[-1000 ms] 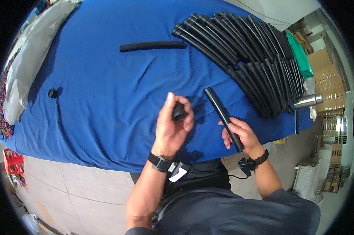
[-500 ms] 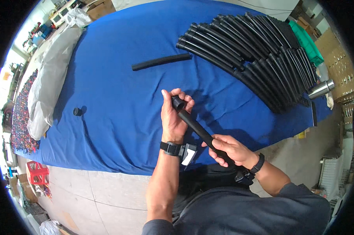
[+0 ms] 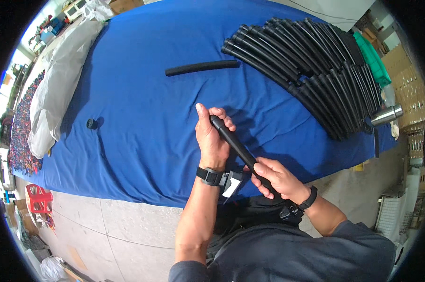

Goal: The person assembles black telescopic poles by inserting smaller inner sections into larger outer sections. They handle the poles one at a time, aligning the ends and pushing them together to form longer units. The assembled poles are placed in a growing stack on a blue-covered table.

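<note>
A long black tube (image 3: 240, 150) slants between my two hands above the blue cloth. Around its lower part, near my body, my right hand (image 3: 278, 181) is closed. My left hand (image 3: 215, 136) has its fingers wrapped round a short black end cap (image 3: 216, 121) at the tube's upper end. Cap and tube lie in one line; how deep the tube sits in the cap cannot be seen. Beyond my hands a single black tube (image 3: 202, 67) lies alone on the cloth. A loose black cap (image 3: 92, 123) rests off to the left.
Many black tubes (image 3: 316, 70) lie stacked in rows on the right of the blue-covered table (image 3: 137, 84). By them are a green crate (image 3: 372, 58) and a metal flask (image 3: 386, 115). A whitish plastic sheet (image 3: 62, 89) lines the left edge; a red stool (image 3: 38, 198) stands on the floor.
The cap's open mouth showed beside the tube's end before; now the cap is in line with the tube's end. Both hands keep their grip. The whole view has shifted slightly.
</note>
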`<state>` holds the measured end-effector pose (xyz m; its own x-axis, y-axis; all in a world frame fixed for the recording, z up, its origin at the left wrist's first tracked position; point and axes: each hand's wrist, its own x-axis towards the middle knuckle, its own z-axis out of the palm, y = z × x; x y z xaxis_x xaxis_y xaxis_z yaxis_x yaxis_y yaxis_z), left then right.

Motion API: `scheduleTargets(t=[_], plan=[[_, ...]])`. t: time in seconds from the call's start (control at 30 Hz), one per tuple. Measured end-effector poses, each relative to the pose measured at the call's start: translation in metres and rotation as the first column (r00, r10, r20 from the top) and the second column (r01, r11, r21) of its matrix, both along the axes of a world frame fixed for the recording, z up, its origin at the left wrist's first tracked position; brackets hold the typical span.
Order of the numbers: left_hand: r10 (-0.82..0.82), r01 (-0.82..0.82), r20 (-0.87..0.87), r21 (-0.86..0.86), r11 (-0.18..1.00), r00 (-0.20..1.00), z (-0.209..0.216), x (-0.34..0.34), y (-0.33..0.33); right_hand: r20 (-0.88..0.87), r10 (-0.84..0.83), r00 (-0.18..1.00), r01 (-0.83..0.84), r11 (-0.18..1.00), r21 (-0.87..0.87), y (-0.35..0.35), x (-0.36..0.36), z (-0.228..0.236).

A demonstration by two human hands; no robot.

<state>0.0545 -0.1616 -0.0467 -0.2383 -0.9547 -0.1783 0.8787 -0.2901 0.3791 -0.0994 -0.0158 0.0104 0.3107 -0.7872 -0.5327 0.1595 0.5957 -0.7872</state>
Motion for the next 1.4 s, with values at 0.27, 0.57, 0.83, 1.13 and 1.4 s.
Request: scheduleTargets(t=[0.27,0.57,0.83,1.13,1.4], plan=[[0.094,-0.096,0.197,0.001,0.995,0.976,0.016,-0.002,0.006,-0.267,0.045,0.963,-0.059,0.997,-0.044,-0.005,0.004,0.013],[0.113,-0.125,0.283,0.025,0.992,0.952,0.013,-0.005,0.006,-0.636,-0.035,0.771,-0.251,0.901,-0.353,-0.002,0.008,0.004],[0.090,-0.097,0.212,0.021,0.995,0.973,0.018,-0.007,0.007,-0.707,-0.162,0.689,-0.326,0.801,-0.502,0.003,0.001,0.008],[-0.154,0.160,-0.333,-0.011,0.987,0.930,0.005,0.009,-0.002,0.383,0.005,0.924,-0.064,0.988,0.141,0.017,-0.036,0.013],[-0.055,0.075,-0.198,0.095,0.993,0.979,0.007,0.007,0.002,0.061,0.109,0.992,-0.111,0.993,0.031,0.022,-0.019,0.010]])
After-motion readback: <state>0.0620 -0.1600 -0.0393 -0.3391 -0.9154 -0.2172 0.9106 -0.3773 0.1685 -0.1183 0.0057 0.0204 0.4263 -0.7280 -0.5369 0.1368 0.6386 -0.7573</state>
